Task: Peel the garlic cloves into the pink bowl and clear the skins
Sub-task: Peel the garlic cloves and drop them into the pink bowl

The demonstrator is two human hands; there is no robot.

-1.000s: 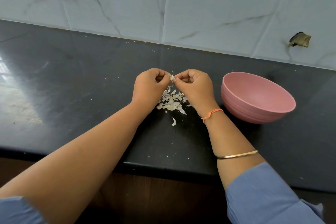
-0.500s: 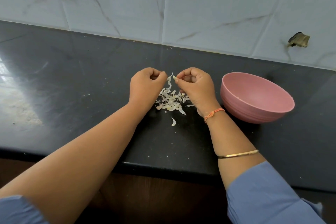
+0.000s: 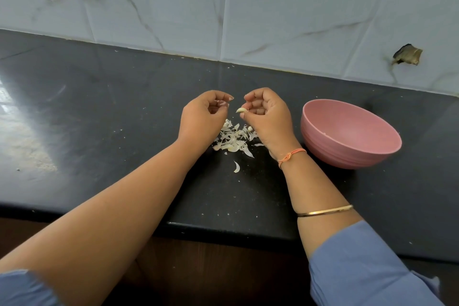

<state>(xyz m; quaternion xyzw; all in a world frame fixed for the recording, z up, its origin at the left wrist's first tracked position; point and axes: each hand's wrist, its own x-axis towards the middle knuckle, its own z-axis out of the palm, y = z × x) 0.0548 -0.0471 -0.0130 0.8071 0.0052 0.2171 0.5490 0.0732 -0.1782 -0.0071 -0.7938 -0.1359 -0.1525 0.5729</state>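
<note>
Near the middle of the frame, the right hand point(image 3: 269, 117) has its fingers curled and pinches a pale garlic clove point(image 3: 240, 110) at the fingertips, just above the dark surface point(image 3: 99, 119). Just left of it and apart from it, the left hand point(image 3: 201, 119) is curled too, its fingertips nipping what looks like a small scrap of skin point(image 3: 220, 103). A pile of skins point(image 3: 233, 139) lies on the surface between the wrists, and the pink bowl point(image 3: 335, 154) stands just right of the right wrist.
</note>
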